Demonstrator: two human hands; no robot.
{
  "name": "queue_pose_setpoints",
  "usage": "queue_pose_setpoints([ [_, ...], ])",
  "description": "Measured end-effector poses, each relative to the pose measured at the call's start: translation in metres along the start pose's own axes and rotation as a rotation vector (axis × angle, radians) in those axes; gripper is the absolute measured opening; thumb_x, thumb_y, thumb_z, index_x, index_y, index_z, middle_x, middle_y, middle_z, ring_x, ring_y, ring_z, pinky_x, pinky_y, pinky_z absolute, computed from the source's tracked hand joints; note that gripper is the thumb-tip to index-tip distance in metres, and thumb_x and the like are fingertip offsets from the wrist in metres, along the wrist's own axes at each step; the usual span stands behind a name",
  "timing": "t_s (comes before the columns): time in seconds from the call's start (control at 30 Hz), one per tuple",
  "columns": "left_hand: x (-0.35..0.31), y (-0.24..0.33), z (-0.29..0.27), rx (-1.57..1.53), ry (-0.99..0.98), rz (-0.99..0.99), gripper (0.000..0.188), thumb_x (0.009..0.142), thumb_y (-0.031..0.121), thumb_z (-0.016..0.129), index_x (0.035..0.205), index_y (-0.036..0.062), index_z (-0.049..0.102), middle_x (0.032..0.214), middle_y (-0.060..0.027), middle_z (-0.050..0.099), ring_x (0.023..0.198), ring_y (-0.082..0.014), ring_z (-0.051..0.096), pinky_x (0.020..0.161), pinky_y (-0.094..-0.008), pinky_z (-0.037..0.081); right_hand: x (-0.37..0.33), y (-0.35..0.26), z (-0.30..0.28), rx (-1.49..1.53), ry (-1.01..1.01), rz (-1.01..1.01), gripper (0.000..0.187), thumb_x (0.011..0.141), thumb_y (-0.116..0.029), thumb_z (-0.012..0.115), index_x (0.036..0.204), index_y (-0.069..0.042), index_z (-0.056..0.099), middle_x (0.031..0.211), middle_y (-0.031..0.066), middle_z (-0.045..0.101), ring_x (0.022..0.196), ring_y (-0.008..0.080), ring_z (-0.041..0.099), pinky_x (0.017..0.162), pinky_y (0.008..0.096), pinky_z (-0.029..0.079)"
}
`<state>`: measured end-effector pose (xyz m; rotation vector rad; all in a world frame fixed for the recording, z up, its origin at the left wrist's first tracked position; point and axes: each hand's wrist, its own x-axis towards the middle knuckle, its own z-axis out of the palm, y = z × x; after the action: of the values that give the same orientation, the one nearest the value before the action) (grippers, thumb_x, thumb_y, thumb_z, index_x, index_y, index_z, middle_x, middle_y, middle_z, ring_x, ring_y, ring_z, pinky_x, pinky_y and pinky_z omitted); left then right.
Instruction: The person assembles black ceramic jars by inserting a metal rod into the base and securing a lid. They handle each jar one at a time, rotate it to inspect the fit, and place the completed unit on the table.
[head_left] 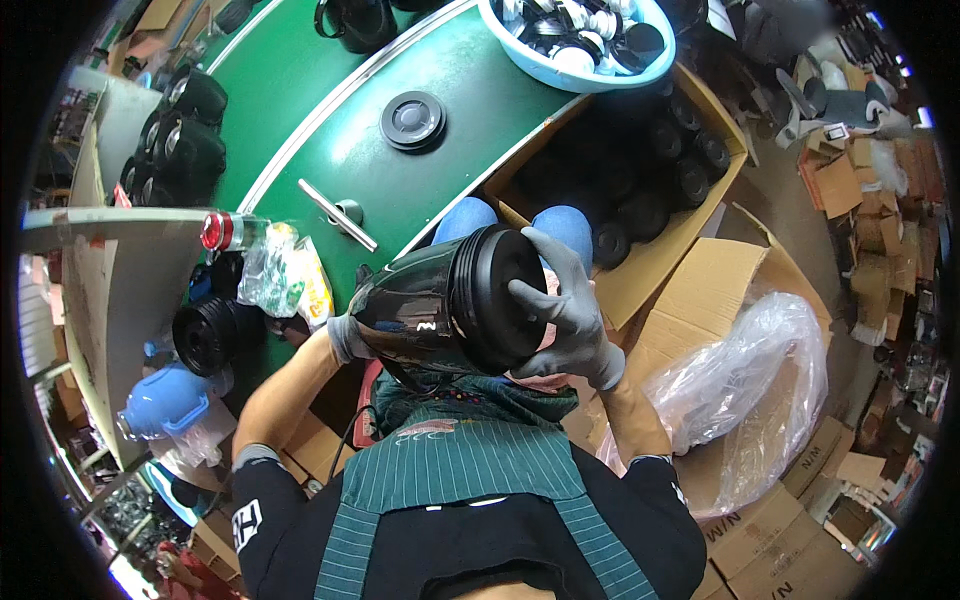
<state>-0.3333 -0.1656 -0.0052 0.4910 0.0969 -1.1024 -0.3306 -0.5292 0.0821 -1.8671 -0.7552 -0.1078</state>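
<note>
A glossy black jug lies tilted on its side above my lap, its round threaded black end facing right. My left hand holds the jug's body from the left; most of its fingers are hidden behind the jug. Wrapped over the round end is my right hand, its fingers bent and pressing on the flat face and rim. Both hands wear grey gloves. On the green table ahead lie a round black lid and a metal T-shaped tool.
A light blue basin of black and white caps stands at the far right of the table. Beside my knees sits a cardboard box of black parts. An open carton with plastic film lies right. More black jugs stand left, near a clear bottle.
</note>
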Motion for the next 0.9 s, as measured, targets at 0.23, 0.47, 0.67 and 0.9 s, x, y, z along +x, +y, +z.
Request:
queue_pose_setpoints([
  [0.23,-0.013,-0.016,0.007,0.023,0.029,-0.129,0.088,0.107,0.078,0.038,0.171,0.0192,0.037,0.175,-0.0099,0.041,0.157,-0.0314,0.044,0.131,-0.0603,0.028,-0.011,-0.039,0.008,-0.119,-0.057,-0.035,0.092,0.058,-0.060,0.099,0.139,-0.019,0.077,0.166,0.0323,0.040,0.151,0.0529,0.042,0.123,0.0598,0.033],
  [0.47,-0.020,-0.061,-0.035,0.196,0.096,0.231,0.059,0.110,0.013,0.061,0.165,0.0021,0.041,0.168,-0.0165,0.048,0.146,-0.0270,0.055,0.123,-0.0475,0.048,-0.019,-0.051,0.023,0.074,0.067,0.203,0.100,0.066,-0.062,0.095,0.149,-0.013,0.069,0.163,0.0252,0.049,0.150,0.0421,0.048,0.123,0.0502,0.037],
  [0.67,-0.046,0.027,0.082,2.040,0.566,1.310,0.050,0.081,0.020,0.084,0.126,-0.0007,0.074,0.113,-0.0189,0.078,0.103,-0.0404,0.078,0.096,-0.0419,0.062,-0.065,-0.027,0.027,0.274,0.045,0.849,0.089,0.107,-0.068,0.047,0.162,0.001,0.044,0.160,0.0151,0.051,0.145,0.0251,0.051,0.123,0.0381,0.039],
  [0.9,-0.045,-0.009,0.009,0.534,0.619,0.522,0.029,0.097,0.007,0.069,0.125,-0.0006,0.075,0.111,-0.0042,0.077,0.098,-0.0128,0.071,0.086,-0.0295,0.059,-0.003,-0.038,0.034,-0.040,0.008,-0.104,0.128,0.091,-0.088,0.055,0.176,-0.006,0.008,0.180,0.0278,0.010,0.166,0.0434,0.017,0.134,0.0509,0.019],
])
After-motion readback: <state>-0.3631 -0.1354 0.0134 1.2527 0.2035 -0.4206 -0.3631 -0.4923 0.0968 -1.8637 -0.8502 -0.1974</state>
